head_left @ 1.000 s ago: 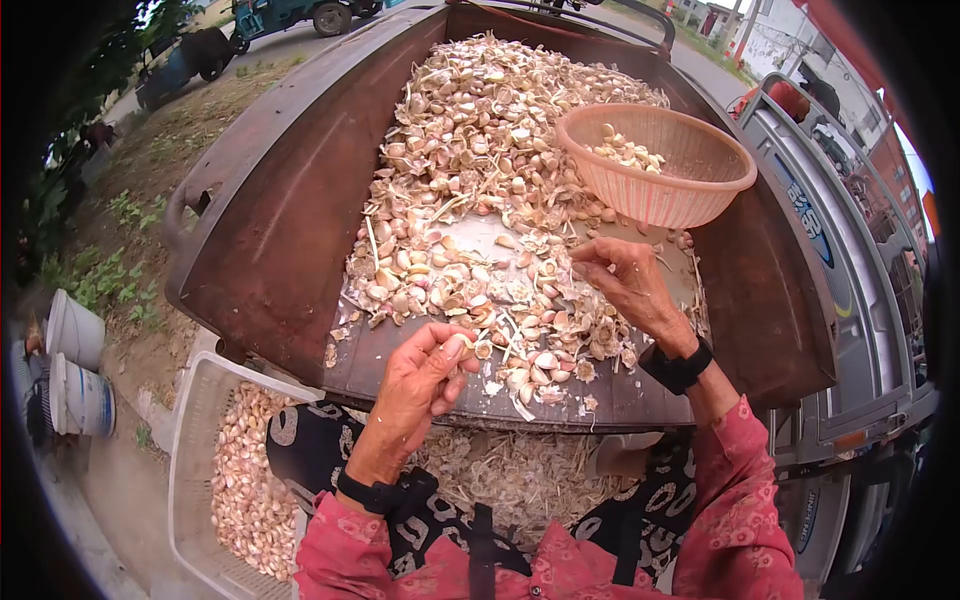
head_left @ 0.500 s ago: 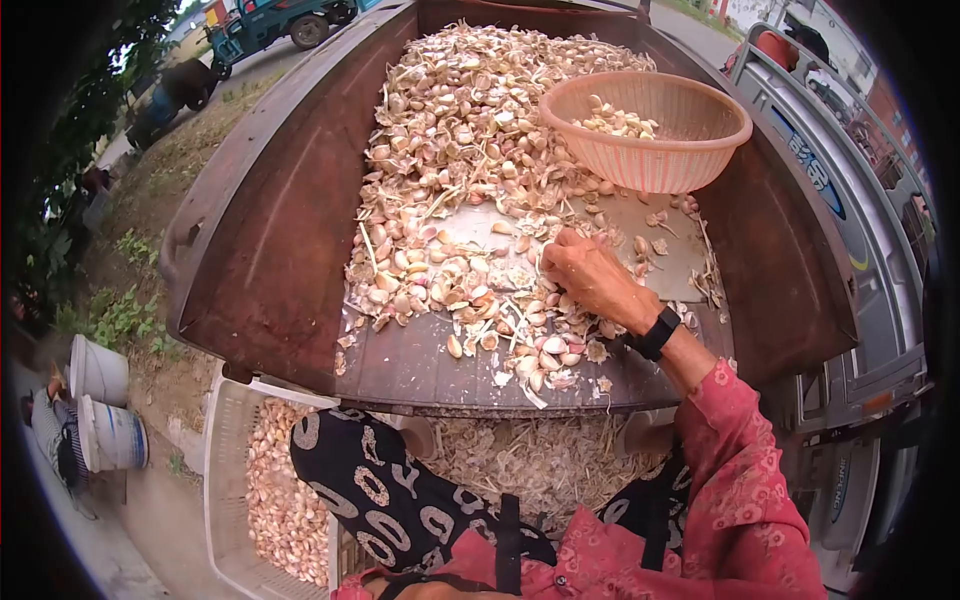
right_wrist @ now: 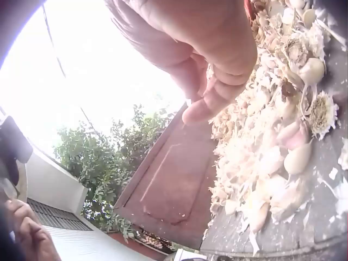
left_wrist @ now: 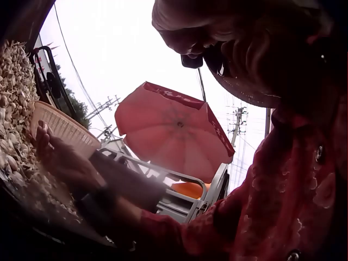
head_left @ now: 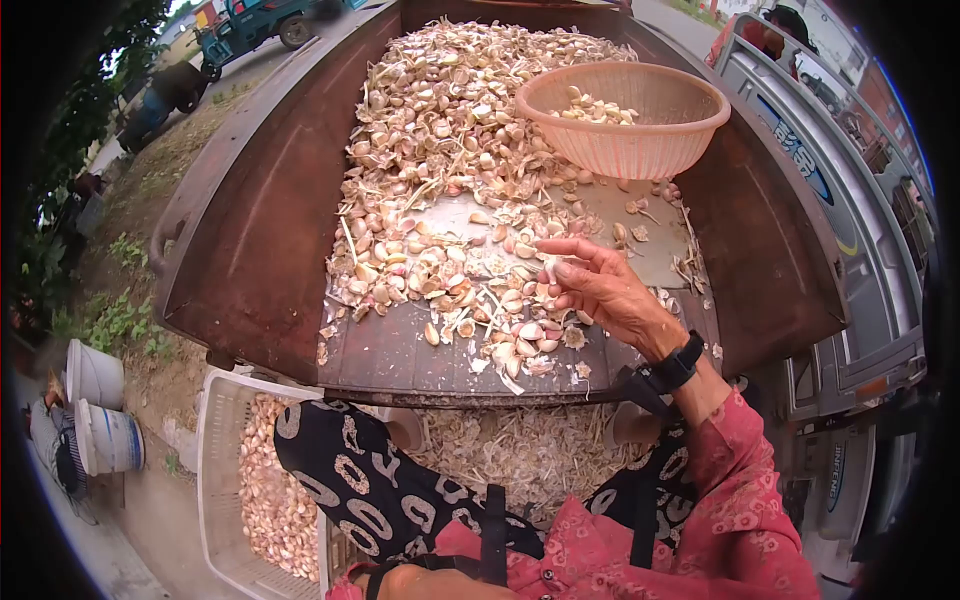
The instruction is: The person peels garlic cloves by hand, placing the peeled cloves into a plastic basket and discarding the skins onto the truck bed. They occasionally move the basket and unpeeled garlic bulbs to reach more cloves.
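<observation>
In the head view, my right hand (head_left: 615, 300) is above the near part of the garlic pile (head_left: 450, 130), its thumb and fingers pinching a small whitish clove (head_left: 550, 268). The right wrist view shows the curled fingers of this hand (right_wrist: 201, 49) beside loose cloves and dry skins. My left hand is out of the head view, where only its forearm shows at the bottom edge. Low at the left of the right wrist view, the left hand (right_wrist: 30, 234) appears with bent fingers; what it holds, if anything, is hidden.
A pink basket (head_left: 625, 145) with peeled cloves stands at the right of the rusty metal bed (head_left: 260, 220). A white crate (head_left: 215, 470) of cloves is below left, two pails (head_left: 108, 440) farther left. Skins lie between the knees; a grey vehicle (head_left: 850, 230) is at right.
My left hand has left the garlic and dropped out of the head view. The right hand reached into the pile, then lifted and turned slightly, with a clove between its fingers.
</observation>
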A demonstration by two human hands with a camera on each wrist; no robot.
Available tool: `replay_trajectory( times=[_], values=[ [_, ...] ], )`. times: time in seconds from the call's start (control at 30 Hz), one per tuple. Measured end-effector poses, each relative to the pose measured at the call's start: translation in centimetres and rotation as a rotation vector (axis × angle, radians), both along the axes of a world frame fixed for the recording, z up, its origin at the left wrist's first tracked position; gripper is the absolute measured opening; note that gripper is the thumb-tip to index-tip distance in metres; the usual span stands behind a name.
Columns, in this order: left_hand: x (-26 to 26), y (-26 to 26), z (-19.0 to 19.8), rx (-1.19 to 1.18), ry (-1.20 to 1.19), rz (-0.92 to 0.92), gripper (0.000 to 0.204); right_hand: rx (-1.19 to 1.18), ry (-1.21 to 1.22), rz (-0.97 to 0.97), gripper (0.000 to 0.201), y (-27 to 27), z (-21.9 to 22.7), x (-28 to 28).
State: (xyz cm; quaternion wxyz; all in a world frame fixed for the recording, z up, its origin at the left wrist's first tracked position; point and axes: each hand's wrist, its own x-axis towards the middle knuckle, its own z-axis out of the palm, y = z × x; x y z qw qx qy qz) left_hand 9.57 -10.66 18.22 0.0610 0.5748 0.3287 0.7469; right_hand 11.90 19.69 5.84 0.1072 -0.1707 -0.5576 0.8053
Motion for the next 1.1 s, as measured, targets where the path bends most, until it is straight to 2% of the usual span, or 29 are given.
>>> replay_trajectory(
  times=[0.03, 0.1, 0.17, 0.2, 0.27, 0.37, 0.4, 0.43, 0.5, 0.57, 0.63, 0.67, 0.73, 0.77, 0.83, 0.9, 0.93, 0.97, 1.03, 1.1],
  values=[
    [-0.4, 0.7, -0.8, -0.017, -0.016, 0.091, 0.029, -0.137, 0.042, -0.01, 0.032, -0.4, 0.0, 0.5],
    [-2.0, 0.7, -4.5, -0.206, -0.165, 0.079, 0.034, -0.221, 0.062, -0.004, 0.034, -0.8, -0.3, 1.2],
    [-2.3, 1.3, -5.0, -0.302, -0.49, -0.047, 0.023, -0.233, 0.039, -0.033, 0.032, -1.7, 0.1, 1.6],
    [-2.6, 1.5, -5.5, -0.303, -0.492, -0.043, 0.023, -0.235, 0.037, -0.03, 0.032, -2.0, 0.0, 1.8],
    [-3.2, 1.9, -6.5, -0.484, -0.516, 0.006, 0.025, -0.253, 0.054, 0.01, 0.029, -2.1, -0.3, 2.1],
    [-3.2, 2.1, -7.1, -0.526, -0.575, -0.034, 0.022, -0.238, 0.065, 0.027, 0.028, -3.0, -0.2, 2.4],
    [-3.3, 1.7, -7.2, -0.483, -0.553, -0.098, 0.025, -0.244, 0.077, 0.028, 0.026, -3.1, -0.4, 2.4],
    [-2.7, 1.3, -6.7, -0.488, -0.549, -0.087, 0.025, -0.251, 0.083, 0.035, 0.026, -3.2, -0.5, 2.5],
    [-1.1, 0.5, -4.2, -0.313, -0.16, 0.002, 0.018, -0.233, 0.071, -0.005, 0.025, -3.2, -0.7, 2.7],
    [-1.4, -0.5, -1.5, -0.128, 0.008, -0.237, 0.026, -0.246, 0.069, -0.004, 0.025, -3.3, -0.5, 2.6],
    [1.1, -0.7, -1.1, 0.087, -0.102, -0.161, 0.02, -0.241, 0.052, -0.021, 0.024, -3.5, -0.4, 2.9],
    [1.4, -0.6, -1.4, 0.078, -0.111, -0.161, 0.02, -0.25, 0.058, -0.022, 0.022, -3.7, -0.1, 2.9],
    [0.4, 0.6, -1.2, 0.201, 0.0, -0.034, 0.017, -0.25, 0.055, -0.021, 0.021, -4.0, -0.1, 3.0],
    [0.0, 0.6, -1.5, 0.202, -0.003, -0.032, 0.017, -0.239, 0.051, -0.024, 0.02, -4.0, 0.1, 3.2],
    [-1.5, 0.1, -2.9, -0.286, -0.078, 0.2, 0.018, -0.241, 0.069, -0.03, 0.018, -4.9, 1.1, 3.9],
    [-4.5, 1.0, -5.9, -0.538, -0.651, 0.039, 0.023, -0.268, 0.175, 0.024, 0.018, -5.9, 2.3, 4.4],
    [-6.0, 1.6, -7.7, -0.539, -0.783, -0.092, 0.028, -0.297, 0.227, 0.046, 0.017, -6.8, 3.3, 4.8],
    [-6.6, 2.0, -8.6, -0.537, -0.786, -0.086, 0.028, -0.299, 0.224, 0.051, 0.017, -7.7, 4.6, 5.2],
    [-7.1, 2.6, -9.7, -0.617, -0.96, -0.051, 0.031, -0.341, 0.354, 0.164, 0.012, -10.0, 7.5, 6.1],
    [-7.1, 2.9, -10.3, -0.629, -0.977, -0.056, 0.031, -0.185, 0.515, 0.276, 0.014, -12.4, 10.1, 6.4]
  ],
)
